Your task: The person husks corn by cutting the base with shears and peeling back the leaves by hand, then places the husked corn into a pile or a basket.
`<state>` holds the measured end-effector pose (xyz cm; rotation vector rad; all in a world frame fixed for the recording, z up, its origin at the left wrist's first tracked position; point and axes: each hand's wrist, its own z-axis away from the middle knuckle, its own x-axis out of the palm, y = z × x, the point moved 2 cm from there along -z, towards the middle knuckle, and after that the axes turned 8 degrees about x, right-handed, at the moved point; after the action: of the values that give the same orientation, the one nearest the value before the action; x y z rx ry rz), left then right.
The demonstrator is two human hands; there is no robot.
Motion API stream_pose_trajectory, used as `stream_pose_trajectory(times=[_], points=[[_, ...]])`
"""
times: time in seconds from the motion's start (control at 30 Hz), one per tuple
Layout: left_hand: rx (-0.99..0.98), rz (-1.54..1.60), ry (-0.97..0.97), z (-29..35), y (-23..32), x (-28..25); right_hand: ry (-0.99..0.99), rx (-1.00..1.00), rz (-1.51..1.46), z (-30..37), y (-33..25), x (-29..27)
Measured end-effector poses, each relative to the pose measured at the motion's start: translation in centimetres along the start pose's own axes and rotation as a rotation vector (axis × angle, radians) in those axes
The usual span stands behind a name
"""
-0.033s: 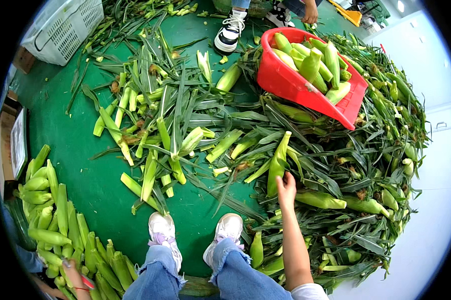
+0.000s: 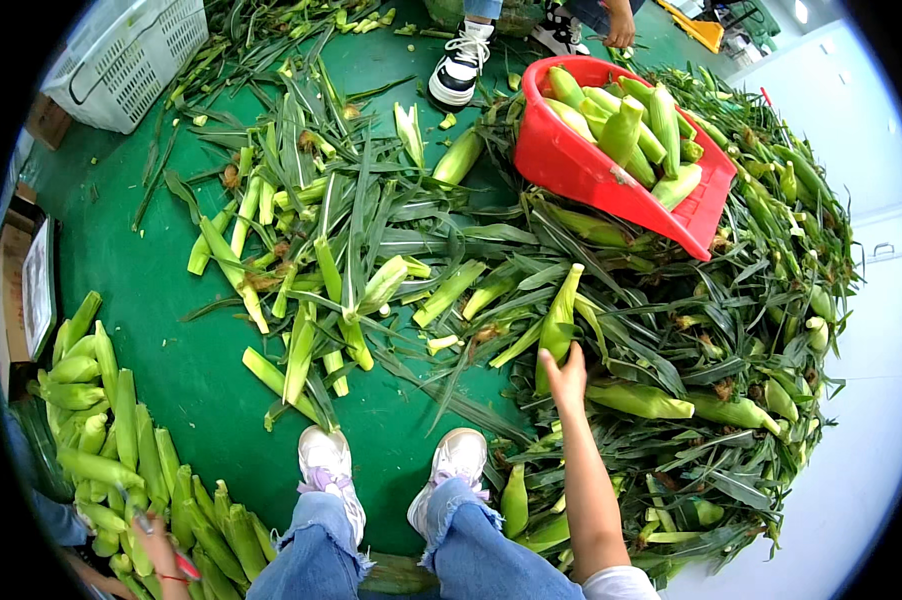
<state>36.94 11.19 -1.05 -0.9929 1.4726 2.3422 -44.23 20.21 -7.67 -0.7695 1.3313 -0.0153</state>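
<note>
My right hand (image 2: 564, 377) has its thumb and fingers around the lower end of a green ear of corn (image 2: 559, 322) in its husk. The ear points away from me, along the near left side of a big heap of leaves and corn (image 2: 661, 350). At the lower left, my left hand (image 2: 158, 550), a red band at its wrist, is closed on a small red-handled tool (image 2: 186, 567). Its blade or tip is mostly hidden. That hand is over a pile of trimmed ears of corn (image 2: 121, 420), still in pale green husks.
A red scoop-shaped basket (image 2: 611, 190) of corn rests on the heap. Loose leaves and husks (image 2: 351, 220) litter the green floor (image 2: 201, 390). A white crate (image 2: 131, 70) stands at the far left. Another person's shoe (image 2: 461, 65) is at the far side; someone's denim (image 2: 56, 520) shows at the left.
My right thumb has come round the left side of the ear, and the hand has closed on it. My left hand has shifted slightly to the right and down.
</note>
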Motion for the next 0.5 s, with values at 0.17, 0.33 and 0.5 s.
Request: stream_pose_trajectory(times=[0.17,0.33,0.5], points=[[-0.009,0.265,-0.566,6.1,18.7,16.5,-0.207,-0.196,-0.05,2.8,-9.7,-0.4],[-0.295,0.565,-1.408,7.3,29.1,30.1,-0.233,-1.145,0.245,7.0,-19.7,-2.3],[0.383,0.181,-1.517,10.5,30.6,33.8,-0.041,-0.747,-0.046,8.4,-18.9,-0.9]])
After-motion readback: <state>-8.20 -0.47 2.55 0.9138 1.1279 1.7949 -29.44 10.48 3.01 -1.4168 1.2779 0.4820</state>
